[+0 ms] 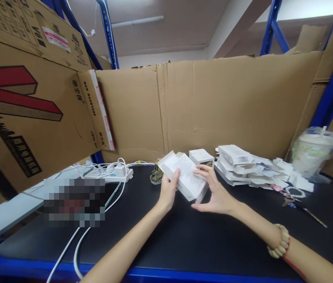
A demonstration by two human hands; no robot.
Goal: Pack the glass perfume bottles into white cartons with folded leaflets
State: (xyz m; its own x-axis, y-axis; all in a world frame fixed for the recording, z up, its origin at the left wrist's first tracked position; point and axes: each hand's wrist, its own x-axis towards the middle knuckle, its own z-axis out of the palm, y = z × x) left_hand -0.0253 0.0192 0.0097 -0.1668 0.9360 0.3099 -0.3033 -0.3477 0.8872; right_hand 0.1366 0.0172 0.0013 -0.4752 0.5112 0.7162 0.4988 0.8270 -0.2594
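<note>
A small white box (186, 177) with printed text is tilted above the black table top, its flap raised at the upper left. My left hand (169, 190) grips its left side, thumb on the printed face. Around its right end is my right hand (213, 192), fingers apart, fingertips near the upper edge and the thumb by the lower corner; whether they touch the box is hard to tell. Behind stands another white box (201, 156). A clear and gold object (156, 176) sits left of the held box, partly hidden.
Flattened white boxes (234, 165) are piled at the right, near a bagged cup (315, 151) and keys with a beaded ring (294, 192). A power strip (110, 173) with white cables lies at the left. Cardboard (213, 106) walls the back.
</note>
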